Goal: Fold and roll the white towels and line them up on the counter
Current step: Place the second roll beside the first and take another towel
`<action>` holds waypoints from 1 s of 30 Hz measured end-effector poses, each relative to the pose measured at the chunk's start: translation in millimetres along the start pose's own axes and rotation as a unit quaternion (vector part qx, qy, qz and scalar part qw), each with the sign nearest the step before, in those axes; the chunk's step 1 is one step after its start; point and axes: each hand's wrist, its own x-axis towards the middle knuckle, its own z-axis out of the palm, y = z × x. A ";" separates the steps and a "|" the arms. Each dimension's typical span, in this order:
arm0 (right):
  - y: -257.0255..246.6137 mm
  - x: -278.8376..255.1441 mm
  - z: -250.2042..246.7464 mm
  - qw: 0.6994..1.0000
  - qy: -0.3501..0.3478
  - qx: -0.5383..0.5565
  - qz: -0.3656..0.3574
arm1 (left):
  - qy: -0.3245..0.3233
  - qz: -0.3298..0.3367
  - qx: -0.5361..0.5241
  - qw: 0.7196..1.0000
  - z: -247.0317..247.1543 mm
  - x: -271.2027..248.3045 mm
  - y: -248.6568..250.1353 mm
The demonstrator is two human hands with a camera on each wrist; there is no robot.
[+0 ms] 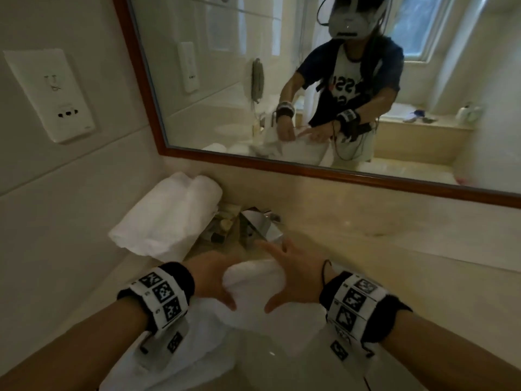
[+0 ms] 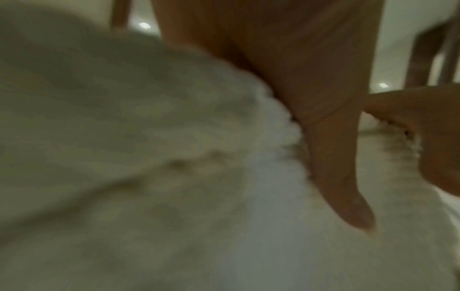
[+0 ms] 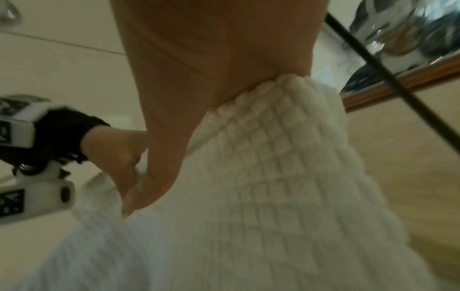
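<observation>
The white towel (image 1: 253, 292) is soft, light, waffle-textured cloth that should slump and unroll if let go, so it is best held across the top of the roll with both palms. It lies partly rolled on the counter (image 1: 394, 241) in front of the faucet (image 1: 260, 224) — its loose tail trailing toward the person. The left hand (image 1: 212, 277) and right hand (image 1: 296, 273) rest on the roll, fingers spread and fairly straight — thumbs nearly meeting — while two finished rolled towels (image 1: 169, 218) lie by the left wall.

Bare forearms, no sleeves. Each wrist carries a black fabric wristband (image 1: 180, 280) under a white plastic band of square black-and-white markers (image 1: 356, 301). A thin black cord (image 1: 327, 273) loops behind the right hand.
</observation>
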 end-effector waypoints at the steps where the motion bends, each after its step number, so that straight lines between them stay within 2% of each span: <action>1: 15.8 -13.1 -1.4 1.000 -0.006 -0.022 0.018 | -0.006 -0.001 0.035 0.999 1.4 4.4 10.8; 3: 47.2 -43.0 -1.4 0.996 -0.022 -0.068 0.059 | -0.013 -0.017 0.083 0.996 2.4 9.0 30.3; 6: 92.7 -91.0 1.0 0.987 -0.035 -0.120 0.104 | -0.014 -0.042 0.087 0.995 5.7 12.3 69.0; 10: 153.4 -149.5 -14.7 0.975 0.016 -0.156 0.156 | 0.009 -0.026 0.073 0.997 8.2 21.2 151.9; 13: 203.1 -200.6 -44.1 0.958 0.067 -0.171 0.220 | 0.066 0.021 0.042 0.997 0.7 33.6 228.2; 16: 250.0 -256.8 -76.0 0.931 0.119 -0.198 0.283 | 0.135 0.071 0.060 0.986 -13.0 41.8 308.8; 20: 298.1 -336.5 -126.3 0.880 0.236 -0.226 0.345 | 0.286 0.120 0.130 0.942 -49.4 47.5 410.3; 22: 314.9 -372.1 -144.1 0.858 0.279 -0.225 0.368 | 0.319 0.145 0.128 0.928 -60.9 46.8 450.2; 25: 331.8 -410.3 -136.1 0.852 0.257 -0.215 0.403 | 0.280 0.183 0.130 0.933 -45.2 50.5 487.6; 28: 340.8 -428.0 -87.8 0.874 0.168 -0.199 0.410 | 0.174 0.217 0.108 0.954 5.5 69.2 491.9; 30: 342.2 -435.5 -44.6 0.896 0.097 -0.172 0.398 | 0.100 0.217 0.095 0.966 47.9 79.0 485.0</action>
